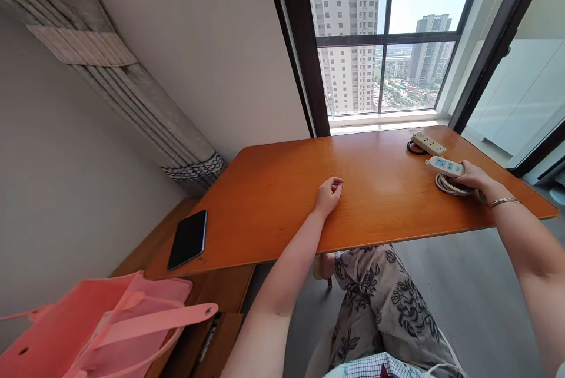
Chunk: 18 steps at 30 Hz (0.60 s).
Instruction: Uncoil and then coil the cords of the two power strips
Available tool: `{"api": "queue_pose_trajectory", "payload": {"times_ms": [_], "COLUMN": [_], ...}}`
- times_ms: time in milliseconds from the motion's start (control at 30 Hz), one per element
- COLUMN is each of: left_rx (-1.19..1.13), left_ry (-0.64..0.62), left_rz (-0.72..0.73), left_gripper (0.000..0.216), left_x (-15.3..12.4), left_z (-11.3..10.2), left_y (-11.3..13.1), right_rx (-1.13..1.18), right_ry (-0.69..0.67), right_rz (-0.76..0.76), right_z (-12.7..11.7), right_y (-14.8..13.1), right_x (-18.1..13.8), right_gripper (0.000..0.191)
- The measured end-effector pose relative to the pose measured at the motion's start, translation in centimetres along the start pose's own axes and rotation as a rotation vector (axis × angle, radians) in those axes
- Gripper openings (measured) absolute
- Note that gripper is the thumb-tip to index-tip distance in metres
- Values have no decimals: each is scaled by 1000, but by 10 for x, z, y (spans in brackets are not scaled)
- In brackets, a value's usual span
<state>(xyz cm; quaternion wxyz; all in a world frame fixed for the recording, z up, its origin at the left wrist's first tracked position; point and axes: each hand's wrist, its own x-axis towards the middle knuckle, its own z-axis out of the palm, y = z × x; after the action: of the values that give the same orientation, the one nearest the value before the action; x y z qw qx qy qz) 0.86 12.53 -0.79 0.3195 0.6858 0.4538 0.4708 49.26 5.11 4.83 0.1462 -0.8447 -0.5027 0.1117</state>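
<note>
My right hand (473,178) is at the right end of the orange wooden table (282,189), fingers wrapped round a white power strip (445,165) whose coiled white cable (450,186) lies under it. A beige power strip (428,143) with a black cable (414,148) lies just behind. My left hand (329,194) rests on the table near the front edge, fingers loosely curled, holding nothing.
A black phone (188,238) lies on the table's left front corner. A pink bag (97,325) stands at lower left by a low wooden cabinet (212,313). Behind the table is a large window (379,42); a folded mat (132,95) leans on the wall.
</note>
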Motion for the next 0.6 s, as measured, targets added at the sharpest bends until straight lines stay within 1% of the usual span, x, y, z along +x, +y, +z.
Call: {"api": "queue_pose_trajectory", "payload": {"times_ms": [67,167,267,333,433,533,600], "left_rx": [-10,-22,-18,-16,-24,-40,-51], "left_ry": [0,2,1,0,-8,-20,-50], "left_rz": [1,1,1,-2,4,8,25], "left_gripper": [8,9,10,11,11,16,24], "left_x": [0,0,0,0,0,-1,-2], "left_z": [0,0,0,0,0,0,-1], "left_y": [0,0,0,0,0,-1,-2], "right_rx": [58,236,542,759,972,1135,1234], "right_ry": [-26,30,144,191,183,167,113], "right_rz": [6,-49,-144,-206,-242,-214,-185], "right_z": [-1,4,12,19,28,40,49], "right_y": [-6,-22,-48,-71,-108,-143,-164], "right_x": [-4,-9,-15,-22,-36,-52,-63], "right_gripper": [60,57,62,66,68,67,64]}}
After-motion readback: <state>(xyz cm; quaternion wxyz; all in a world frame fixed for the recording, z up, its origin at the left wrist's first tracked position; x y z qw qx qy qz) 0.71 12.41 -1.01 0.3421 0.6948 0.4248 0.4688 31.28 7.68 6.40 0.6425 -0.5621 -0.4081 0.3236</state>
